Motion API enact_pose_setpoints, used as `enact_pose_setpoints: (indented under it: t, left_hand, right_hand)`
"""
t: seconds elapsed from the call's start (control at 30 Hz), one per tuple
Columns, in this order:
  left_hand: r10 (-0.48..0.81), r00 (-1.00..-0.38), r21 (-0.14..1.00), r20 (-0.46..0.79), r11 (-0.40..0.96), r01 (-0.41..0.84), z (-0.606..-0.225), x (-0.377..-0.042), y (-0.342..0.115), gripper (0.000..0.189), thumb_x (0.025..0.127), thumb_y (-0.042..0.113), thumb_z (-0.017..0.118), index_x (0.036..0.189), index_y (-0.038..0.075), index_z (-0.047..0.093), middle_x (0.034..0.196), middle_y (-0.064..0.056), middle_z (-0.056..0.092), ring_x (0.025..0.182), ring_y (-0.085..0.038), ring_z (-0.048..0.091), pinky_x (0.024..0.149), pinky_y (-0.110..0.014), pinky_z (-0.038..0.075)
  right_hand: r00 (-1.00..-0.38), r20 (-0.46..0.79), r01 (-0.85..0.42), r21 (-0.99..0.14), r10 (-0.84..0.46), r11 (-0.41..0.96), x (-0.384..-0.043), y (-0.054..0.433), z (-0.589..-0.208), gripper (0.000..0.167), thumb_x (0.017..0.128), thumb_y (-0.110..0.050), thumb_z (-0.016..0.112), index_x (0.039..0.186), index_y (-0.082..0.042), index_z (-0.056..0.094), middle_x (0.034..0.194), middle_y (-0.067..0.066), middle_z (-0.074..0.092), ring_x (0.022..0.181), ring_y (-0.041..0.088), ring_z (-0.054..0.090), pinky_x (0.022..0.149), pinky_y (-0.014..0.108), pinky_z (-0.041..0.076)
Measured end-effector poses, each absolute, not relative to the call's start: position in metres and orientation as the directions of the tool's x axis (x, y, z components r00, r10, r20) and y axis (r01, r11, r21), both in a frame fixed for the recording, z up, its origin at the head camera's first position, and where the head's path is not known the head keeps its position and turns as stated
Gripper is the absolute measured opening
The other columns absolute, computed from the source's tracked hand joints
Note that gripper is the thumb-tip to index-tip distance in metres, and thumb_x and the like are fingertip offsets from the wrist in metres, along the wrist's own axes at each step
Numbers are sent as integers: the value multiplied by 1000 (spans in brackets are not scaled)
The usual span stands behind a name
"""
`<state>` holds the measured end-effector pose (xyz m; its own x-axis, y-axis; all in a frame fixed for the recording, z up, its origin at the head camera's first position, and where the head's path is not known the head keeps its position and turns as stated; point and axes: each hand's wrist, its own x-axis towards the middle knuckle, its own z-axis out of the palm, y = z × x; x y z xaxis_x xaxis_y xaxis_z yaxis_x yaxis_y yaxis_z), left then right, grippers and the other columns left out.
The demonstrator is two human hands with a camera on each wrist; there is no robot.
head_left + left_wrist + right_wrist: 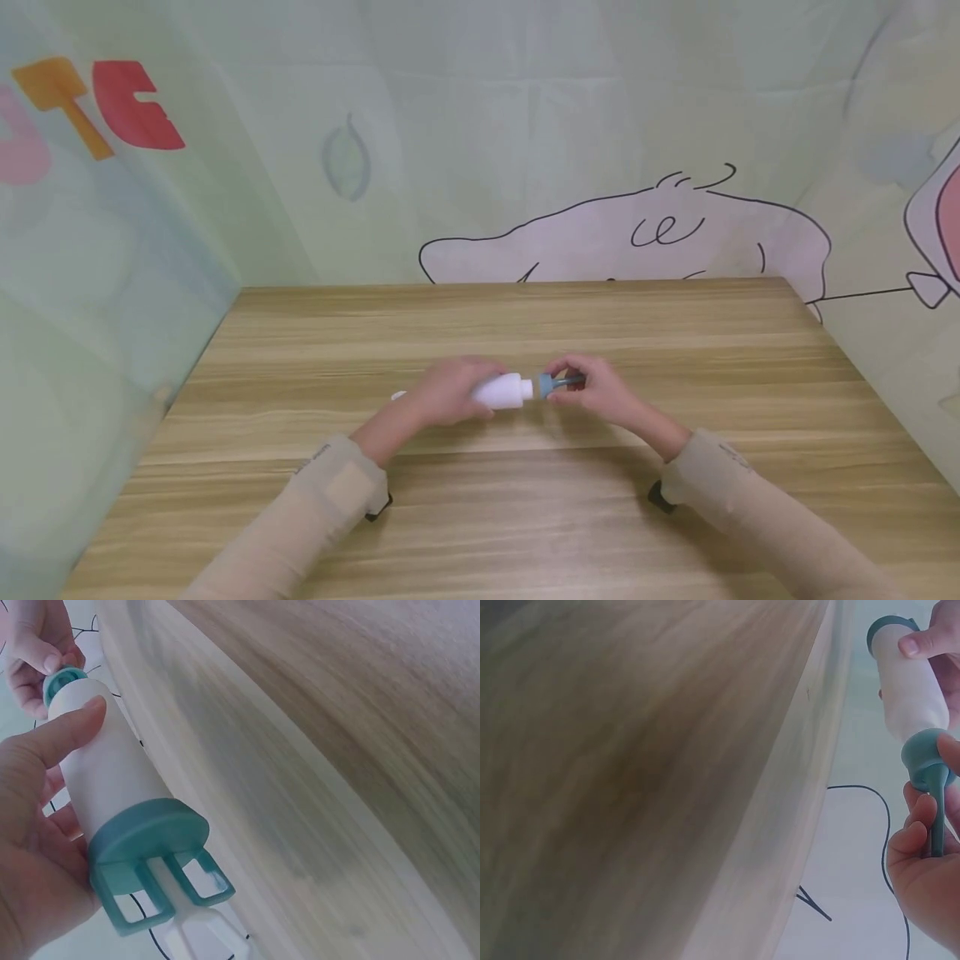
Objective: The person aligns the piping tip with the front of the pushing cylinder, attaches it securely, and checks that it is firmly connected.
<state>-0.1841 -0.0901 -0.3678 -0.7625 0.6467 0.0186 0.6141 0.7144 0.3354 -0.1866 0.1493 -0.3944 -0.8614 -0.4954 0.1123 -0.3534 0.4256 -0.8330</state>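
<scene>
My left hand (450, 390) grips the white barrel of a large plunger syringe (501, 392), held nearly level above the table. In the left wrist view, a teal end cap (150, 829) with two square finger loops closes its rear, and a white plunger handle (199, 930) sticks out there. My right hand (606, 393) pinches a teal nozzle cap (545, 386) with a long thin spout (937, 814). The cap faces the barrel's narrow white neck (527, 389); a slim gap shows between them in the head view.
Both hands are over the middle of a wood-grain table (480, 517). Behind it hangs a pale printed cloth backdrop (480, 150) with a line-drawn animal, and similar cloth stands along the left and right sides.
</scene>
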Motion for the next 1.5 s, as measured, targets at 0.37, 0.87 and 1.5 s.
enact_pose_setpoints:
  t: [0.37,0.87,1.5]
  left_hand:
    - [636,-772,368,-2,718,591,-364,-179,-84,52,70,22,73,119,15,54,115,-2,59,99,-18,56,84,-36,45]
    - [629,-777,360,-21,730,581,-365,-180,-81,52,71,24,72,120,17,53,117,0,58,100,-15,55,85,-35,44]
    - [628,-778,325,21,731,599,-362,-177,-80,53,71,25,72,119,17,53,117,-2,58,98,-17,57,80,-36,46]
  right_hand:
    - [-852,135,-380,-825,-507,419,-187,145,-396,26,72,-6,70,96,-3,60,86,9,62,67,13,53,61,22,48]
    - [-846,124,-372,-834,-518,408,-183,143,-393,25,73,-5,69,96,-5,60,87,9,62,68,14,53,62,23,49]
    - [-847,102,-346,-851,-521,395,-185,143,-394,26,83,-13,60,104,2,59,92,15,65,80,17,59,66,21,49]
